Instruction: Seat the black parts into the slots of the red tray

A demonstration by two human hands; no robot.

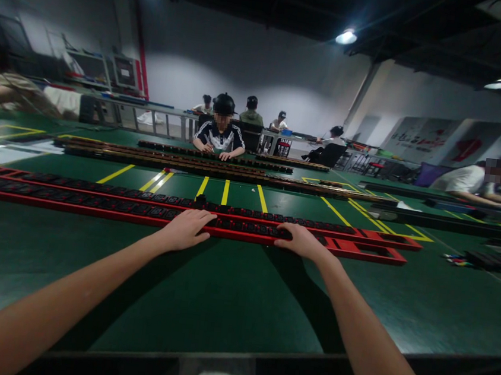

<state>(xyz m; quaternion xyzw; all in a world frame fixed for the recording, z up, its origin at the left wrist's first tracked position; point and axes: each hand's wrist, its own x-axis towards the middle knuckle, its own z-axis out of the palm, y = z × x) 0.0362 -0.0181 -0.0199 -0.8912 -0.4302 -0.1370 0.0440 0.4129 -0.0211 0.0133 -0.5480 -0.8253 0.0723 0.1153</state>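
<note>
Two long red rails lie side by side across the green table before me, both set with a row of black square pieces. My left hand [187, 230] grips the near red rail [242, 235], fingers over its top and thumb at its front side. Farther right along that same rail, my right hand [301, 241] holds it likewise, with fingers bent over the top and the thumb low at the front. Between my hands the black pieces [246, 226] show in the rail. The far red rail [395, 239] runs just behind, with a small black lump [201, 200] standing on it.
Brown and black long strips [217, 168] lie farther back on the green table [237, 311], among yellow tape lines [225, 192]. A co-worker [221, 128] sits opposite, hands on a strip. Black bars and coloured wire ends [457, 260] lie at the right. Other people sit at both sides.
</note>
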